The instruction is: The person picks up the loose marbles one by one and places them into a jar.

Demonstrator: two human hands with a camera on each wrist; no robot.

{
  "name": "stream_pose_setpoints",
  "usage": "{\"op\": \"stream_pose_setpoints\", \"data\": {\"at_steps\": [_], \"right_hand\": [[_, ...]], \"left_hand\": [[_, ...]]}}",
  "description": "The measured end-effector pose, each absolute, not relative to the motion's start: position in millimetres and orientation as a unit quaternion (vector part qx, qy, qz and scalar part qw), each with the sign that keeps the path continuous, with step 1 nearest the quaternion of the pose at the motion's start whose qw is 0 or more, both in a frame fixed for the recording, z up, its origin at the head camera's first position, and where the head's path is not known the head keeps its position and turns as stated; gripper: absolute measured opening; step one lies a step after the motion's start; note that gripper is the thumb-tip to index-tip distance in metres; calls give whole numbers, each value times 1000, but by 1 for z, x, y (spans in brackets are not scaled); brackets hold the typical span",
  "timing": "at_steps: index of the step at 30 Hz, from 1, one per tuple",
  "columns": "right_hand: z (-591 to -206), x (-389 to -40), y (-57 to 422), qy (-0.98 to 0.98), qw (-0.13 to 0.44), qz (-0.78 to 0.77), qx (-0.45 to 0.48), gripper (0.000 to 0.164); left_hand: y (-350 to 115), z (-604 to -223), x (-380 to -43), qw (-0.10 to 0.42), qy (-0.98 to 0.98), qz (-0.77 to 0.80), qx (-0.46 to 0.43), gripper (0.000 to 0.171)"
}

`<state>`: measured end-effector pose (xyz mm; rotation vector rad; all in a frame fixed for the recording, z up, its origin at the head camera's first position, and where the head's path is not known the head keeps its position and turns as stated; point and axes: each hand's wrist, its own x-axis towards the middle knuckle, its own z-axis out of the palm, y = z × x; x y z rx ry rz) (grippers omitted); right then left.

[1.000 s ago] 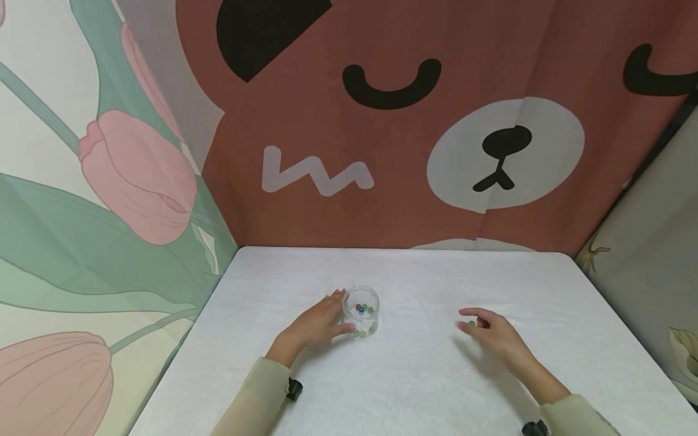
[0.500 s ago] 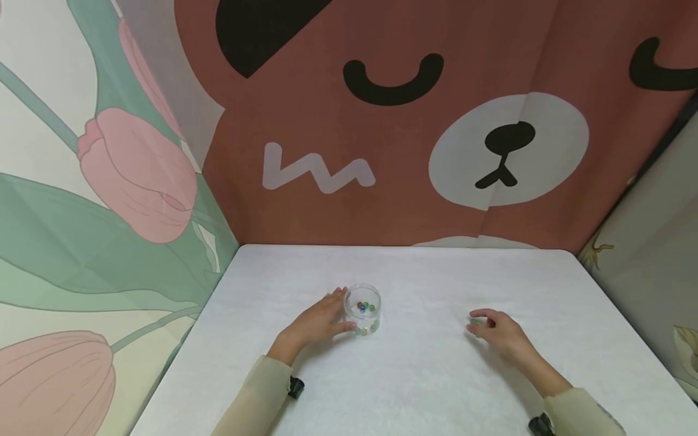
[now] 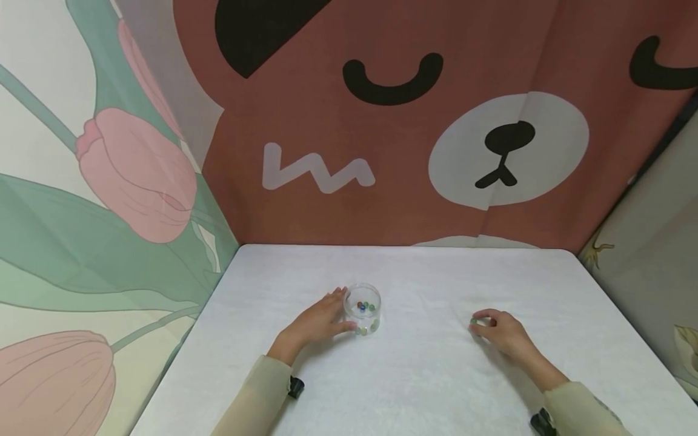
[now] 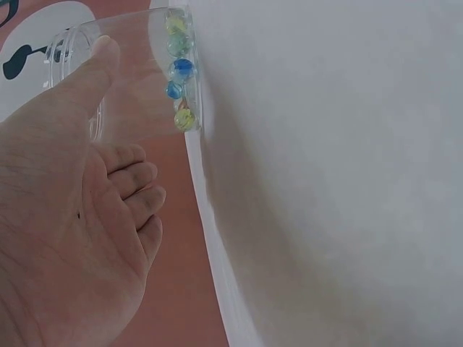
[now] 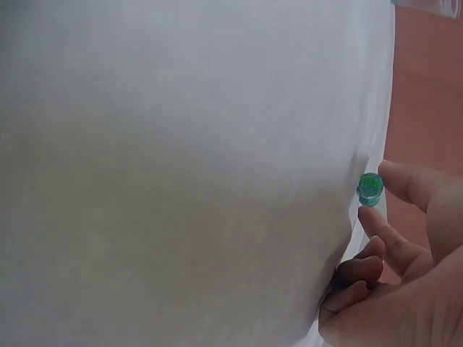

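Observation:
My left hand (image 3: 319, 320) holds the side of a clear jar (image 3: 353, 324), thumb at the front and fingers toward the back. In the left wrist view the thumb lies along the jar (image 4: 134, 90), and the other fingers are bent beside it. Several glass marbles (image 3: 364, 307) lie on the jar's bottom; yellow, green and blue swirls show on the marbles (image 4: 181, 69) from the side. Off to the right, my right hand (image 3: 504, 333) pinches a green marble (image 5: 370, 188) between thumb and forefinger, low over the tabletop. The remaining right fingers are curled under.
A white cloth covers the table (image 3: 414, 375). Behind it hangs a brown curtain (image 3: 392, 212) with a bear face. A tulip-print sheet (image 3: 142, 175) borders the left side, and a pale patterned sheet (image 3: 643, 254) the right.
The right hand has moved slightly to the right and lower, and its thumb and forefinger have closed on the green marble. The left hand and jar have stayed in place.

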<state>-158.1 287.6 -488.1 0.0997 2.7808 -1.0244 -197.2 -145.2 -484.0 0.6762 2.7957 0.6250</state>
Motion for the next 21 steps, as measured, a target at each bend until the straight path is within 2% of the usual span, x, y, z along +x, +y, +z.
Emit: {"op": "stream_pose_setpoints", "data": {"at_steps": [11, 21], "right_hand": [[-490, -160, 285, 938, 69, -338, 42, 44], [-493, -164, 284, 934, 67, -347, 55, 31]], "left_hand": [[-145, -483, -195, 94, 945, 211, 231, 94], [-145, -484, -196, 98, 946, 207, 228, 95]]}}
